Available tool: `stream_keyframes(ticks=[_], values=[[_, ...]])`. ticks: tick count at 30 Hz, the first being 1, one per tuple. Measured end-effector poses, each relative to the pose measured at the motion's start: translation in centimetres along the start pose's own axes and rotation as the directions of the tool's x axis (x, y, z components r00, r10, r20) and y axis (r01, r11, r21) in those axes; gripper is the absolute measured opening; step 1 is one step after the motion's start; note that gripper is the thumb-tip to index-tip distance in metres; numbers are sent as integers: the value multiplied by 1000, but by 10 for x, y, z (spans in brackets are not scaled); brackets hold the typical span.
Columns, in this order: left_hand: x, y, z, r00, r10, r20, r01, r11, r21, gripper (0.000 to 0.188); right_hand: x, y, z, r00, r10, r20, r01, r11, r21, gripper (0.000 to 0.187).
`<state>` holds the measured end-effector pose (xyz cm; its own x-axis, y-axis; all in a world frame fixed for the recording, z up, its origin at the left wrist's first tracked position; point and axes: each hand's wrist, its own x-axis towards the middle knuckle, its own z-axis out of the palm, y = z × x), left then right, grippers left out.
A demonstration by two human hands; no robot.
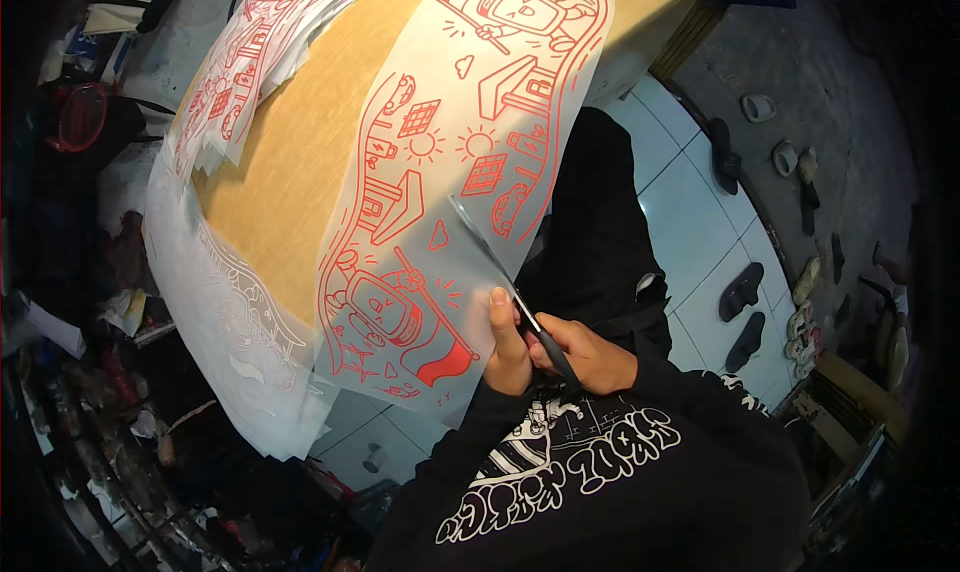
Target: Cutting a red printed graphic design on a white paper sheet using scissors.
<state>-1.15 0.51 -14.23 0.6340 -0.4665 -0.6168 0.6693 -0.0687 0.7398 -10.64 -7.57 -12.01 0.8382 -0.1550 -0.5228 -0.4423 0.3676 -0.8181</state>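
Observation:
A long translucent sheet (410,207) printed with red line drawings of houses, suns, solar panels, cars and flags hangs over the front of the wooden table. My left hand (508,352) pinches its right edge low down, thumb on top. Just to the right, my right hand (592,357) is closed around the black handle of a pair of scissors (488,242). Their blades point up and left over the sheet, between the two mirrored groups of drawings. Whether the lower blade lies under the sheet is hard to make out.
A stack of similar red-printed sheets (235,82) lies on the table's (290,142) left side. Sheets with white outlines (245,322) droop over its near left edge. Slippers (740,292) are scattered on the tiled floor at right. Dark clutter fills the left.

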Motion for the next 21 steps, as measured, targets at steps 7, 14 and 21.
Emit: stream_keyframes(ticks=[7, 14, 21], values=[[1, -8, -6, 997, 74, 36, -75, 997, 33, 34, 1, -4, 1, 999, -39, -19, 40, 999, 27, 36], [3, -14, -11, 994, 95, 55, -96, 995, 17, 33, 1, 0, 1, 1000, -8, 10, 7, 999, 41, 35], [1, -12, -10, 998, 51, 34, -54, 995, 82, 36, 0, -7, 1, 1000, -2, 5, 2, 1000, 13, 35]])
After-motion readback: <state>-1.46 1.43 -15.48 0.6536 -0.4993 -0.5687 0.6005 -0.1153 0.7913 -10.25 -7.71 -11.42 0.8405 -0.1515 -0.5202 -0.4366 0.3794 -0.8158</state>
